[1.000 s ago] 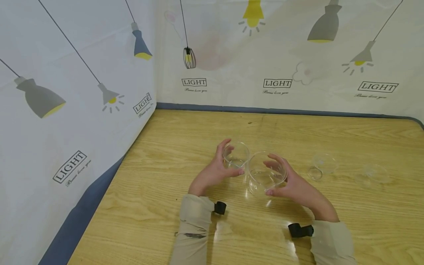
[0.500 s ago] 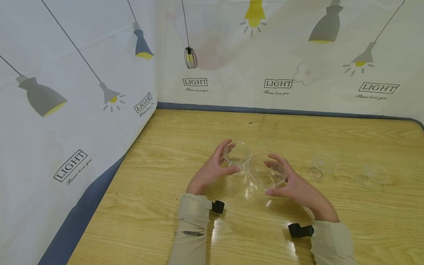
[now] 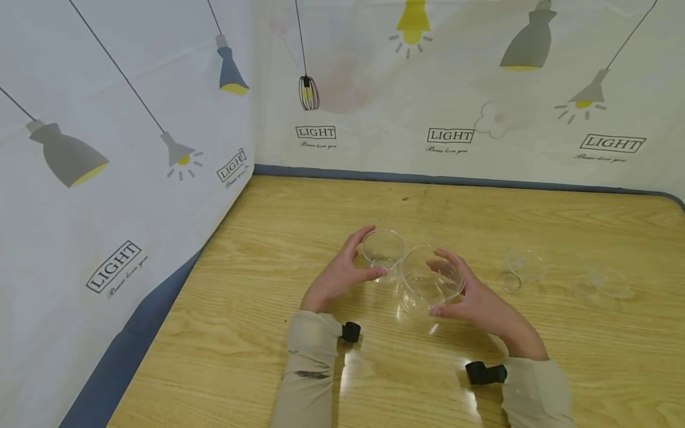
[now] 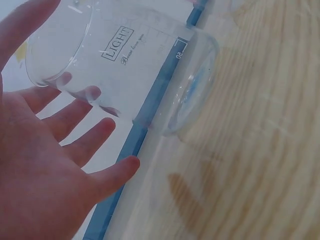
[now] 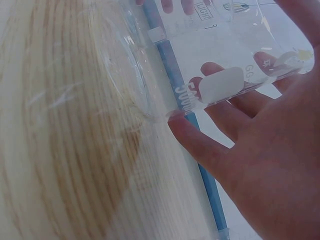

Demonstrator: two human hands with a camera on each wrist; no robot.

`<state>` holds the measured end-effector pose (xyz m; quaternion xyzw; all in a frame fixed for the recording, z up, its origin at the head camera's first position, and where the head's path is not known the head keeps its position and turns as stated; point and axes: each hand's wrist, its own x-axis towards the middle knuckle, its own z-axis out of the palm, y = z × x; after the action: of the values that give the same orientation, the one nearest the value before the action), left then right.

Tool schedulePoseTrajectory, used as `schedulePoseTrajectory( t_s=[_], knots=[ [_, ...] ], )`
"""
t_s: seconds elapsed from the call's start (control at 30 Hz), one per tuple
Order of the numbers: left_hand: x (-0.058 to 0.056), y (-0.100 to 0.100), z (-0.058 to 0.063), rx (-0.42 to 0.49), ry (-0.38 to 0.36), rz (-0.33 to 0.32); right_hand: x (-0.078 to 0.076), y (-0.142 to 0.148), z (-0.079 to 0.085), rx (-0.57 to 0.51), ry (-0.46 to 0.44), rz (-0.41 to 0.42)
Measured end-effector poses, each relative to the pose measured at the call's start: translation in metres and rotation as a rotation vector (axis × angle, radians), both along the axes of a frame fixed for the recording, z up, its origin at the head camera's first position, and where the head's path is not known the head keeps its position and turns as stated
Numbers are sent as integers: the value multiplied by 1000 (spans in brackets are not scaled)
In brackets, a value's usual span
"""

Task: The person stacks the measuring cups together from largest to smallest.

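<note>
Two clear glass beakers stand side by side on the wooden table, rims nearly meeting in the head view. Around the far left side of the smaller beaker (image 3: 383, 249) is my left hand (image 3: 336, 276), thumb low at its front. In the left wrist view its fingers (image 4: 92, 140) are spread and fairly straight, fingertips right at the glass wall. My right hand (image 3: 481, 300) grips the larger beaker (image 3: 423, 276) from the right, thumb in front and fingers curved behind. White markings (image 5: 222, 84) and a 500 ml scale show on that beaker in the right wrist view.
Farther right on the table (image 3: 241, 362) sit two faint pieces of clear glassware, a nearer glass piece (image 3: 527, 264) with a small ring beside it and a farther glass piece (image 3: 610, 282). Lamp-printed sheets (image 3: 369, 89) border the table at the back and left.
My left hand has eased slightly left off the smaller beaker, its fingertips no longer seen through the glass in the head view. My right hand and the larger beaker have stayed put.
</note>
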<state>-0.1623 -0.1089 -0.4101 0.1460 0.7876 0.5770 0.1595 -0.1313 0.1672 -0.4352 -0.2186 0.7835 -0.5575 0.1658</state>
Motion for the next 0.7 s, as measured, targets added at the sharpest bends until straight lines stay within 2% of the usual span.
schedulePoseTrajectory(
  t_s=[0.1, 0.3, 0.5, 0.7],
  knots=[
    [-1, 0, 0, -18, 2, 1, 0, 0, 0, 3, 2, 0],
    [-7, -1, -7, -33, 34, -14, 1, 0, 0, 9, 4, -4],
    [-7, 1, -2, -25, 3, -26, 0, 0, 0, 13, 3, -8],
    [-18, 0, -22, -42, 36, -32, -1, 0, -1, 14, -10, -8]
  ],
)
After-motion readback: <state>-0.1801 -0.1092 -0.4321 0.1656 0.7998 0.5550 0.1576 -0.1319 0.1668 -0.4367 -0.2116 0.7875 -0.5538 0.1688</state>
